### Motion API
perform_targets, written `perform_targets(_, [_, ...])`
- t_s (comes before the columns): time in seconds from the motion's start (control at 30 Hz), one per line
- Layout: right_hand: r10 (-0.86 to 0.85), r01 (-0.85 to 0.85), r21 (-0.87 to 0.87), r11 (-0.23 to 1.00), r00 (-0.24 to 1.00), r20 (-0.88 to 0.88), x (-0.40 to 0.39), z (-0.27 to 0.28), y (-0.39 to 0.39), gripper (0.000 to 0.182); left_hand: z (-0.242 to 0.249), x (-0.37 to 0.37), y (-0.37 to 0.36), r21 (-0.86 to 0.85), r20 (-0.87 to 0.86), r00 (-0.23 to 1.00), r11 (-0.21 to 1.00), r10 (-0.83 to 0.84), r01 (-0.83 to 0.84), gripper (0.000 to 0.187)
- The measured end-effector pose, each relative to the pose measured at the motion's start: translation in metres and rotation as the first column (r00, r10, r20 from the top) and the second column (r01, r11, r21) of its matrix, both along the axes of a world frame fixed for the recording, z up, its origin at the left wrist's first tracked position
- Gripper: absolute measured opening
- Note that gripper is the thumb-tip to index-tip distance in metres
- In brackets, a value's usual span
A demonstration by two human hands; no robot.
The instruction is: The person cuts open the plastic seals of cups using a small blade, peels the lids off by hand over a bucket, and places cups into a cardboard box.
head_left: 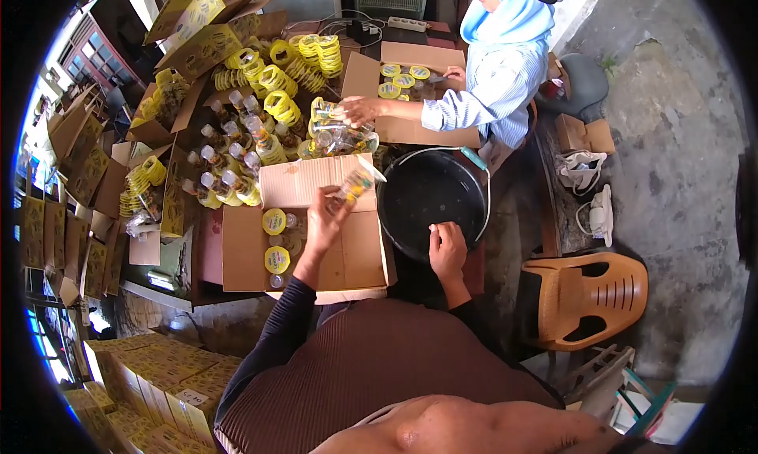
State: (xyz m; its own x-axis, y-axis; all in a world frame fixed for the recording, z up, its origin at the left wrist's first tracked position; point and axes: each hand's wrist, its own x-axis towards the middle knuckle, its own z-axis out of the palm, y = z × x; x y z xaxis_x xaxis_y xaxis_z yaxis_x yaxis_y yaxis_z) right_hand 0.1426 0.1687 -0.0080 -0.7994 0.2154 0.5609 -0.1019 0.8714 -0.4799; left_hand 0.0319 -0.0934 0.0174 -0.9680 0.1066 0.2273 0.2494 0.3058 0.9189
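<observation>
My left hand (325,217) is wrapped round a small clear bottle with a yellow label (358,185), tilted above the open cardboard box (347,253). In the left part of that box stand several clear bottles and round yellow-labelled lids or packs (276,259). My right hand (448,247) is at the near edge of the black bucket (466,189), its fingers curled in; whether anything small is in them is hidden. The bucket has a metal handle with a blue-green grip and dark contents or a dark bottom.
Several filled bottles (229,181) and stacks of yellow rings (276,79) crowd the table. Across it, a co-worker (489,91) handles bottles beside another open box (418,59). Yellow cartons (166,375) are stacked at lower left; an orange plastic chair (588,300) stands right.
</observation>
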Motion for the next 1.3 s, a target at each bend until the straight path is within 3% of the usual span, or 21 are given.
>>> perform_targets(0.03, [-0.002, 0.002, 0.009, 1.0, 1.0, -0.007, 0.0, 0.0, -0.001, 0.013, -0.008, -0.012, -0.007, 0.009, 0.045, 0.998, 0.999, 0.045, -0.045, 0.045])
perform_targets(0.1, [-0.015, 0.015, 0.011, 1.0, 1.0, 0.002, 0.0, -0.001, -0.001, 0.013, -0.029, -0.037, -0.018, 0.183, 0.039, 0.997, 0.98, 0.07, -0.076, 0.044])
perform_targets(0.17, [-0.028, 0.027, 0.02, 0.999, 1.0, 0.005, 0.0, -0.002, -0.002, 0.013, -0.028, -0.054, -0.023, 0.197, -0.018, 0.993, 0.974, 0.114, -0.108, 0.045])
perform_targets(0.33, [-0.075, 0.075, 0.021, 0.997, 0.997, 0.006, -0.001, -0.001, -0.003, 0.014, -0.052, -0.113, -0.032, 0.033, -0.104, 0.987, 0.993, 0.118, -0.115, 0.047])
perform_targets(0.4, [-0.091, 0.09, 0.025, 0.996, 0.995, 0.031, -0.001, -0.002, -0.003, 0.014, -0.057, -0.129, -0.03, -0.057, -0.202, 0.978, 0.997, 0.045, -0.058, 0.047])
perform_targets(0.6, [-0.116, 0.115, 0.019, 0.993, 0.991, 0.059, 0.001, -0.006, -0.001, 0.013, -0.098, -0.158, -0.023, -0.251, -0.172, 0.985, 0.968, -0.025, -0.019, 0.044])
perform_targets(0.67, [-0.127, 0.126, 0.014, 0.992, 0.989, 0.07, 0.001, -0.006, -0.001, 0.013, -0.101, -0.16, -0.02, -0.31, -0.148, 0.989, 0.95, -0.013, -0.034, 0.043])
perform_targets(0.77, [-0.147, 0.149, -0.001, 0.989, 0.982, 0.121, 0.002, -0.006, 0.0, 0.013, -0.093, -0.163, -0.026, -0.448, -0.229, 0.973, 0.89, -0.026, -0.082, 0.042])
perform_targets(0.83, [-0.134, 0.135, -0.003, 0.991, 0.984, 0.118, 0.002, -0.006, 0.0, 0.013, -0.07, -0.154, -0.028, -0.445, -0.297, 0.955, 0.887, -0.012, -0.128, 0.04])
perform_targets(0.9, [-0.137, 0.138, -0.002, 0.99, 0.984, 0.11, 0.002, -0.008, 0.0, 0.012, -0.046, -0.144, -0.035, -0.347, -0.145, 0.988, 0.938, -0.056, 0.003, 0.039])
perform_targets(0.97, [-0.138, 0.139, -0.004, 0.99, 0.986, 0.098, 0.002, -0.009, 0.0, 0.012, -0.035, -0.134, -0.047, -0.334, -0.154, 0.987, 0.943, -0.055, 0.001, 0.038])
perform_targets(1.03, [-0.15, 0.151, -0.006, 0.989, 0.985, 0.088, 0.001, -0.007, -0.001, 0.012, -0.028, -0.123, -0.065, -0.282, 0.007, 0.988, 0.948, -0.153, 0.149, 0.042])
perform_targets(1.07, [-0.15, 0.151, -0.012, 0.988, 0.985, 0.088, 0.001, -0.007, -0.002, 0.012, -0.039, -0.121, -0.074, -0.365, -0.1, 0.982, 0.924, -0.163, 0.116, 0.04])
perform_targets(1.1, [-0.154, 0.155, -0.01, 0.988, 0.985, 0.084, 0.001, -0.006, -0.002, 0.013, -0.031, -0.109, -0.076, -0.371, -0.1, 0.982, 0.922, -0.163, 0.115, 0.04])
perform_targets(1.13, [-0.158, 0.159, -0.008, 0.987, 0.984, 0.077, 0.001, -0.006, -0.002, 0.013, -0.014, -0.094, -0.074, -0.2, 0.175, 0.974, 0.963, -0.145, 0.18, 0.039])
perform_targets(1.17, [-0.157, 0.158, -0.013, 0.987, 0.985, 0.074, 0.0, -0.006, -0.002, 0.013, -0.004, -0.084, -0.076, -0.014, 0.434, 0.886, 0.982, -0.164, 0.188, 0.037])
perform_targets(1.23, [-0.171, 0.171, 0.02, 0.985, 0.985, 0.01, -0.001, -0.007, -0.002, 0.011, -0.026, -0.083, -0.081, -0.002, 0.376, 0.904, 0.975, -0.205, 0.222, 0.036])
perform_targets(1.3, [-0.174, 0.174, 0.005, 0.985, 0.983, 0.053, -0.001, -0.007, -0.001, 0.013, -0.031, -0.08, -0.082, -0.128, 0.332, 0.921, 0.957, -0.204, 0.259, 0.039])
